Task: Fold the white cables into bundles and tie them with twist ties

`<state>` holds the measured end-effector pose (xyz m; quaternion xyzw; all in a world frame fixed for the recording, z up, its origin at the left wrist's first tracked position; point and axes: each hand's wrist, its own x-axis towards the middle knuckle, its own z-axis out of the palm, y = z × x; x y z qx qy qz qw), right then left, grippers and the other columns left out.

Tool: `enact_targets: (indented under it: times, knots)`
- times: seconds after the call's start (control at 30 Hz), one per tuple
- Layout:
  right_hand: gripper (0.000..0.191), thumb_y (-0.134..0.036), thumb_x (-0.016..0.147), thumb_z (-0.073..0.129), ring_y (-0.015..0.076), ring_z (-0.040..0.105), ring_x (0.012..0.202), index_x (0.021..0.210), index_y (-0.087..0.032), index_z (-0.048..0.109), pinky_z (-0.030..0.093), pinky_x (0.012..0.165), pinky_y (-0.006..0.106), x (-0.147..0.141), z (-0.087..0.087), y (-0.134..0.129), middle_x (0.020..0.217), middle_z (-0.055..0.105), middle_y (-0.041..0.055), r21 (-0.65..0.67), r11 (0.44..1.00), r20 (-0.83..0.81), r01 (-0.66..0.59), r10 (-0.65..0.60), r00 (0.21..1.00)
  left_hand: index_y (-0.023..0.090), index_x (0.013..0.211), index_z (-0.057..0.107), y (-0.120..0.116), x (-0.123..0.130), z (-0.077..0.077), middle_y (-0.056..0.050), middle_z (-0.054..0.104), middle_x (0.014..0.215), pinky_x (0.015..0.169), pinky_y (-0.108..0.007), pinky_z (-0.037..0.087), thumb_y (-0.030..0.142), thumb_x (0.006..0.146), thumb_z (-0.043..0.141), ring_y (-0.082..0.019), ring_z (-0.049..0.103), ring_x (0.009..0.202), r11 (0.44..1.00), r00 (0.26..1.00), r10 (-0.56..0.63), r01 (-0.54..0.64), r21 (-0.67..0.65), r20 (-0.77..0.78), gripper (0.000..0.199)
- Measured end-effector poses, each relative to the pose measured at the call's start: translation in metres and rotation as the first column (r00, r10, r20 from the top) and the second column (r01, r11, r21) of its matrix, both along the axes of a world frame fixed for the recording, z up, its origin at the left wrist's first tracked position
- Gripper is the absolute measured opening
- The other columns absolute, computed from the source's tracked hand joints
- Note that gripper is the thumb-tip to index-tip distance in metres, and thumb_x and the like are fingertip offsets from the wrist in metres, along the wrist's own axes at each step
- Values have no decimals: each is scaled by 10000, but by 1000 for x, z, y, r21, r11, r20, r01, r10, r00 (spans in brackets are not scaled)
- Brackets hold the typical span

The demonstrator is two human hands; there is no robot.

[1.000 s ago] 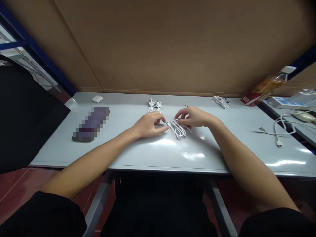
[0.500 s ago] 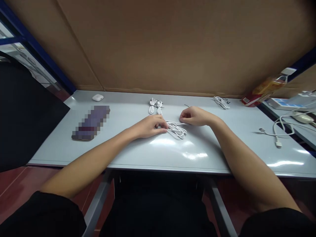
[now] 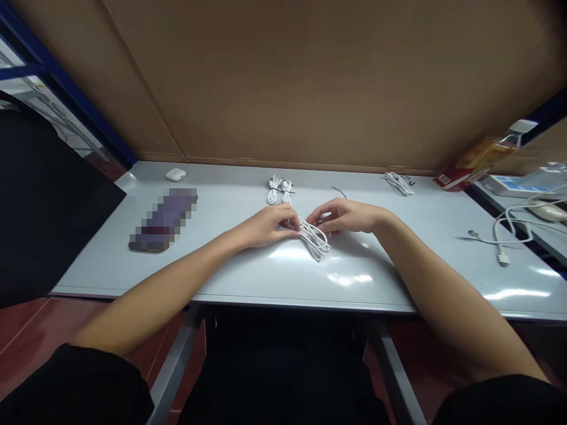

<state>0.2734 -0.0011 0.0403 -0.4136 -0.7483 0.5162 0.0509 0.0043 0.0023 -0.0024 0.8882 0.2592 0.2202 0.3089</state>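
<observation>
Grey workbench top (image 3: 106, 265): white cable coil (image 3: 315, 241) lies at centre, between both hands. Left hand (image 3: 269, 228) pinches a strand at the coil's left end. Right hand (image 3: 344, 215) sits curled over the coil's upper edge (grip cannot be confirmed from this view). Two bundled white cables (image 3: 278, 190) lie just beyond the left hand.

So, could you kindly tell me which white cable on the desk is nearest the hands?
The loose coil between the left hand and right hand; the tied bundles behind it lie farther away.
</observation>
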Motion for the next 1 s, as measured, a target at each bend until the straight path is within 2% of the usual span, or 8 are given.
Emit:
enact_targets:
  times: [0.17,0.27,0.47,0.6,0.7,0.8,0.9,1.0]
  knots:
    - [338,-307,832,761,175,671,847,1147,-221,672,532,750,313,-6,-7,-2,1027,742,43,-67,998,-190,13,-25,982,201,947,688,3,-1,-1,-32,715,961,843,-317,479,284,976,652,-185,656,913,1000,1000,-16,16,8,13,95]
    - [302,-267,820,764,187,677,903,1072,-224,603,536,761,313,-16,-10,-7,1056,727,53,1,1000,-256,11,-11,967,204,951,686,4,-1,-2,-31,735,974,850,-317,478,254,975,643,-186,666,918,999,999,-32,32,7,12,70]
    - [318,-311,825,752,162,625,768,1057,-239,547,504,684,300,-30,-10,-15,974,714,27,205,977,-157,59,-27,987,205,959,686,6,-1,-4,-42,724,981,845,-322,479,270,977,626,-195,654,919,1000,1000,-1,1,16,-17,90]
    - [364,-339,801,776,176,623,776,1083,-242,569,502,671,309,-28,-9,-17,977,697,37,288,949,-31,130,-126,992,205,999,720,7,-3,0,-55,725,997,848,-330,489,319,970,639,-198,654,927,1000,999,14,-14,-5,-30,143]
    - [380,-303,794,771,196,651,814,1120,-246,583,515,687,321,-24,-6,-17,996,690,47,329,926,22,187,-205,978,202,1008,737,7,-9,12,-65,742,1023,824,-326,512,381,942,680,-195,670,921,993,1000,18,-19,-121,-7,199]
    - [409,-250,801,741,213,690,864,1184,-255,600,546,728,343,-15,-2,-13,1099,686,72,359,897,14,258,-282,959,185,989,741,7,-19,28,-87,765,1056,855,-339,540,472,926,708,-208,699,968,946,999,35,-21,-323,38,295]
    - [462,-239,809,726,247,705,977,1256,-261,610,578,798,380,-4,2,-7,1196,701,95,378,873,-20,307,-324,946,166,931,702,9,-27,38,-117,768,1036,887,-390,572,603,886,735,-231,720,966,884,979,136,-52,-465,150,440]
    - [531,-217,838,678,258,704,1018,1360,-282,600,593,842,415,7,5,-3,1319,701,104,365,873,-28,322,-335,942,183,969,667,13,-31,40,-60,703,862,872,-411,589,669,878,715,-209,719,868,833,904,289,-75,-548,316,497]
